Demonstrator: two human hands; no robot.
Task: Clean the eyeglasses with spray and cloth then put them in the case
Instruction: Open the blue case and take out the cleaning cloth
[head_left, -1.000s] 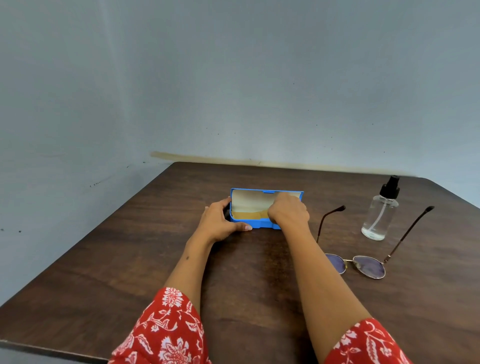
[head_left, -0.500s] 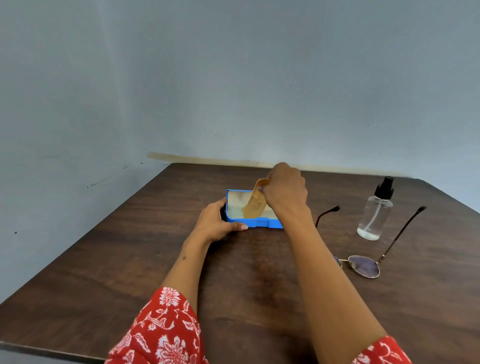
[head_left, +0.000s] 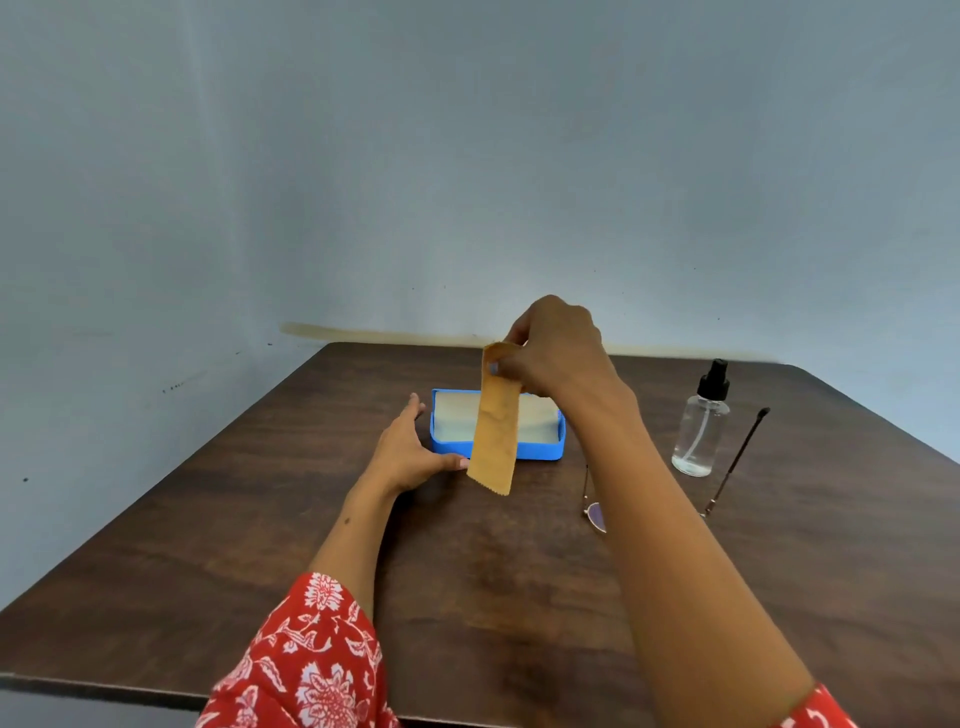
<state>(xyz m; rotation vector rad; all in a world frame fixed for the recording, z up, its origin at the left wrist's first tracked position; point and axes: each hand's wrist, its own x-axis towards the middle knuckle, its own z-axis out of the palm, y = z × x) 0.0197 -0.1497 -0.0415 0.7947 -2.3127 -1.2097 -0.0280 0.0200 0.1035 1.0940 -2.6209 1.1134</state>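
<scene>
Fingers of the left hand (head_left: 410, 457) lie relaxed against the open blue plastic case (head_left: 496, 451) on the dark wooden table (head_left: 260, 519). Above it, the right hand (head_left: 558, 353) pinches a hanging tan cloth (head_left: 493, 431). Thin-framed eyeglasses (head_left: 597, 514) lie beside a clear spray bottle (head_left: 701, 431).

An open blue case (head_left: 496, 449) with a pale lining lay flat on the table, and a narrow orange cloth (head_left: 493, 426) with a zigzag lower edge hung straight down in front of it. To the right of the case stood an upright clear spray bottle (head_left: 702, 426) with a black pump. Between case and bottle lay the eyeglasses (head_left: 737, 460), thin-framed, arms unfolded, partly hidden.
</scene>
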